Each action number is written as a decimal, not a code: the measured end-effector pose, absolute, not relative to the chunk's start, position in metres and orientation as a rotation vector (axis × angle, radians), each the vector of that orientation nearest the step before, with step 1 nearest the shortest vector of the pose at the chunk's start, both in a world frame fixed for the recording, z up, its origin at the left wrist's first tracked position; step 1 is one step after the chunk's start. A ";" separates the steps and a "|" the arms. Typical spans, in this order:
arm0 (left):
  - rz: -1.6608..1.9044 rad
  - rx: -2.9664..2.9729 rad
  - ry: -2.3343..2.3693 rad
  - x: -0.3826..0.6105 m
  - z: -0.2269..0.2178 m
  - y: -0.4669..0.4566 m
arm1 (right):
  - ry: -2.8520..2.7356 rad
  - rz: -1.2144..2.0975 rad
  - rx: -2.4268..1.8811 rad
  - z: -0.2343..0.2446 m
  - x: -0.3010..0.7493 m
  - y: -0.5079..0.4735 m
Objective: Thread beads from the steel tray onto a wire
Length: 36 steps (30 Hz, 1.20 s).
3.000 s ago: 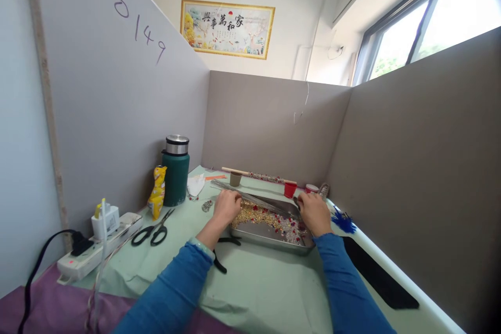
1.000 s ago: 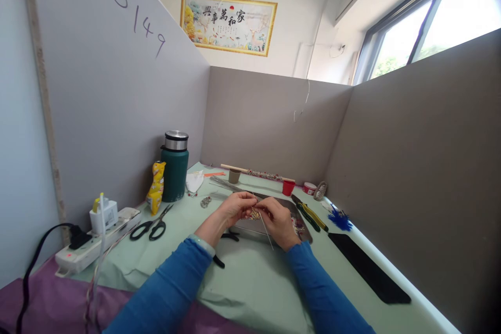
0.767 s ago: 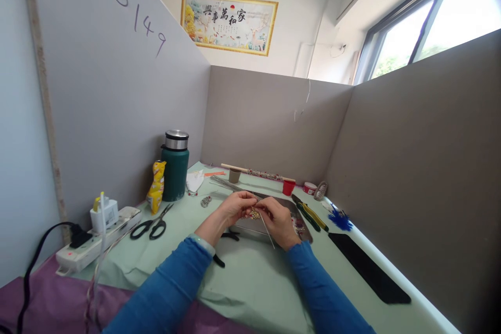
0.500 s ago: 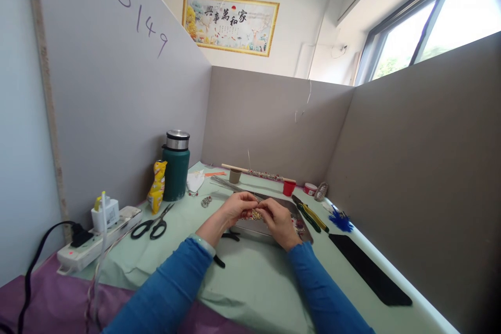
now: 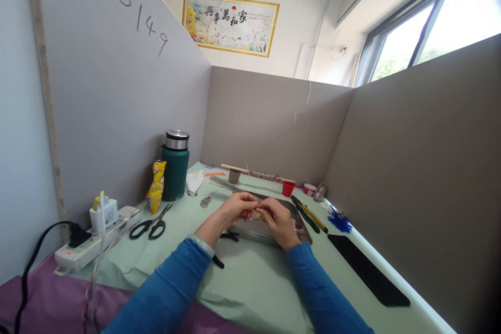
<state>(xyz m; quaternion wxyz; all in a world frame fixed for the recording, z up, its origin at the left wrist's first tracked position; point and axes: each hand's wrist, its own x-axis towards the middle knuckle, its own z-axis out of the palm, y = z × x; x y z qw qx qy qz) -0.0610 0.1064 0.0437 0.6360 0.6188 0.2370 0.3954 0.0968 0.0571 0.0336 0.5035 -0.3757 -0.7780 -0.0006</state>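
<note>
a thin wire shows just past the fingertips, at eleven o'clock from where they meet; its lower part is too fine to follow. the left hand and right hand are pinched, seemingly both on this wire, their fingertips touching or nearly so. the step looks like delicate fingertip work on the wire, and the next move probably calls for one steady pinch while the other makes a small, careful adjustment. beneath the hands sits a metal tray with gold beads. a bundle of wires lies at eleven o'clock from the left hand, scissors at nine on the worktop; from the right hand, a red cup stands at one o'clock, pliers at three.
</note>
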 end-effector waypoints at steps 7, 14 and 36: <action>0.944 1.337 0.524 -0.059 0.038 0.114 | -1.882 0.159 -0.910 0.036 0.095 0.057; 0.942 1.308 0.478 -0.059 0.041 0.110 | -1.699 0.483 -0.906 0.037 0.096 0.058; 0.985 1.526 0.500 -0.053 0.036 0.110 | -1.869 0.773 -1.105 0.036 0.104 0.063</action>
